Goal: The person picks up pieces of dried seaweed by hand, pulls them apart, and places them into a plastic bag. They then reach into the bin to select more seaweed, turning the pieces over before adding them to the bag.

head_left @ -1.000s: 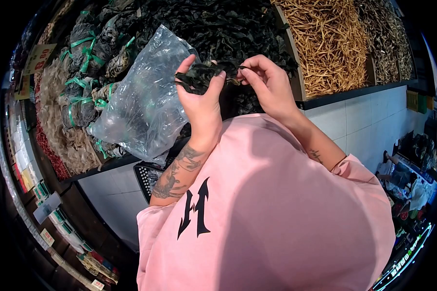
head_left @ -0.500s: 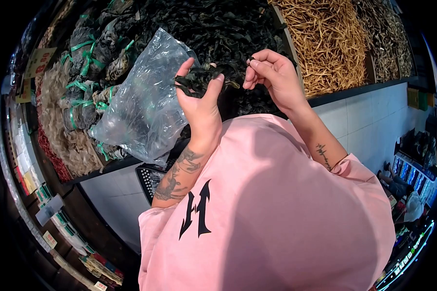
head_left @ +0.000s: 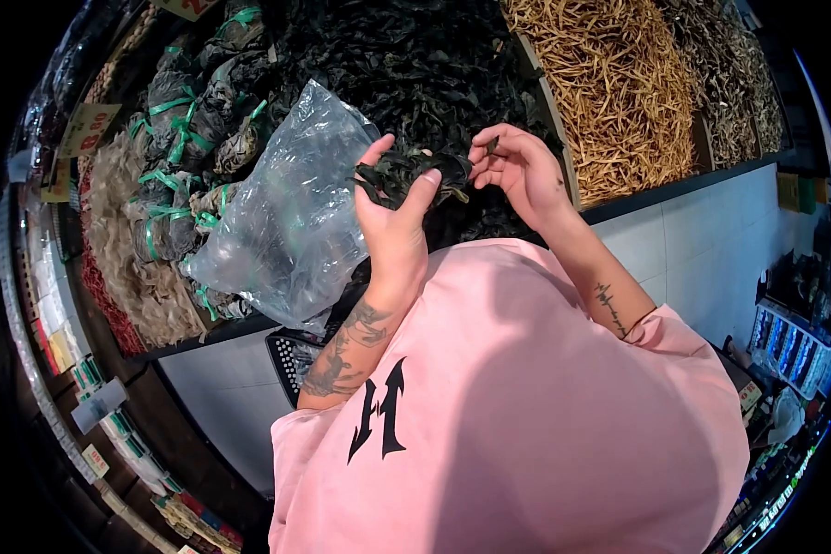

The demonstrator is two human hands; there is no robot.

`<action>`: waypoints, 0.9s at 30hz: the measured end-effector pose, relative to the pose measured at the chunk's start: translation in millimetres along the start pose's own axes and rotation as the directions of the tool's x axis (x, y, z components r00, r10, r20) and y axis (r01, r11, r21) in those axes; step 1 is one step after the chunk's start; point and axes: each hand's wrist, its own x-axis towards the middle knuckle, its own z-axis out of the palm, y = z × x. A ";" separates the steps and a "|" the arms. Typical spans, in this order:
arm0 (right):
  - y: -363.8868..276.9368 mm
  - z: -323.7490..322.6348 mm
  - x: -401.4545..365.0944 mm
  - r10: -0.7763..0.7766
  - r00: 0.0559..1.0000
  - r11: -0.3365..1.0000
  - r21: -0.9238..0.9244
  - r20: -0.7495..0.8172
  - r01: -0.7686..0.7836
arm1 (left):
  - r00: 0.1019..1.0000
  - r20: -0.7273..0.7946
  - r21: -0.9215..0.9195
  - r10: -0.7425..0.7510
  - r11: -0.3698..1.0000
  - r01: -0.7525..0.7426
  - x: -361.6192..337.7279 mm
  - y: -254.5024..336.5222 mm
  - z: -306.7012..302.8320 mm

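My left hand (head_left: 399,217) is closed around a clump of dark dried seaweed (head_left: 399,177), its thumb pressing from the right. Close by on the right, my right hand (head_left: 524,180) has its fingers curled, with a small dark scrap of dried seaweed (head_left: 492,145) at the fingertips. A clear plastic bag (head_left: 291,208) is left of my left hand, over bundles tied with green ribbon; whether that hand also grips it cannot be made out. Behind both hands spreads a heap of the dark seaweed (head_left: 388,74).
Tied grey-green bundles (head_left: 171,120) lie at left, beside pale translucent dried strips (head_left: 134,240). A wooden divider (head_left: 547,102) separates the seaweed from yellow-brown dried strips (head_left: 609,92). The display's dark front edge (head_left: 683,189) runs below. A price card (head_left: 90,129) stands at far left.
My right hand has come down and nearer the clump, its fingers less tightly pinched. The left hand, still gripping seaweed, appears slightly lower and further right as the view shifts.
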 end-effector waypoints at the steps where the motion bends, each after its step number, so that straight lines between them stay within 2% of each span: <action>1: 1.6 -1.8 1.8 0.023 1.000 0.999 0.043 -0.014 -0.022 | 0.999 0.035 0.027 -0.035 0.999 0.034 2.3 -1.2 -2.2; 2: 1.9 -3.0 2.8 0.017 1.000 0.999 0.042 -0.009 -0.016 | 0.995 0.068 0.056 -0.073 0.996 0.069 3.8 -1.3 -3.6; 6: 1.0 11.4 -1.0 0.204 0.979 0.976 0.082 -0.019 -0.201 | 0.979 0.133 0.022 -0.156 0.988 0.155 2.4 1.0 4.2; 8: 5.5 8.5 -1.5 0.243 0.970 0.967 0.066 0.029 -0.244 | 0.980 0.142 0.040 -0.141 0.990 0.136 3.6 -0.6 3.0; 10: 8.6 8.3 -2.0 0.219 0.975 0.972 0.076 0.038 -0.221 | 0.977 0.124 0.050 -0.173 0.985 0.168 4.5 1.2 1.4; 12: 11.5 3.6 -1.6 0.260 0.962 0.946 0.175 0.086 -0.271 | 0.977 0.112 0.037 -0.179 0.984 0.176 5.9 2.8 -0.6; 16: 7.5 3.2 -3.2 0.316 0.949 0.918 0.249 0.006 -0.308 | 0.965 0.148 -0.021 -0.214 0.975 0.220 6.3 3.5 -5.6; 18: 6.2 2.0 -2.8 0.299 0.954 0.923 0.250 0.010 -0.292 | 0.959 0.161 0.050 -0.231 0.973 0.226 7.6 2.4 -8.7; 21: 2.3 4.9 -2.5 0.253 0.968 0.931 0.273 0.002 -0.244 | 0.953 0.187 0.055 -0.239 0.971 0.232 8.8 1.3 -6.3; 25: 3.0 8.6 -2.5 0.272 0.961 0.925 0.289 -0.050 -0.247 | 0.941 0.223 0.030 -0.256 0.966 0.256 8.4 6.5 -0.9; 27: 5.2 7.3 -2.4 0.268 0.963 0.944 0.202 -0.009 -0.261 | 0.930 0.238 0.075 -0.278 0.961 0.268 9.7 6.4 -1.8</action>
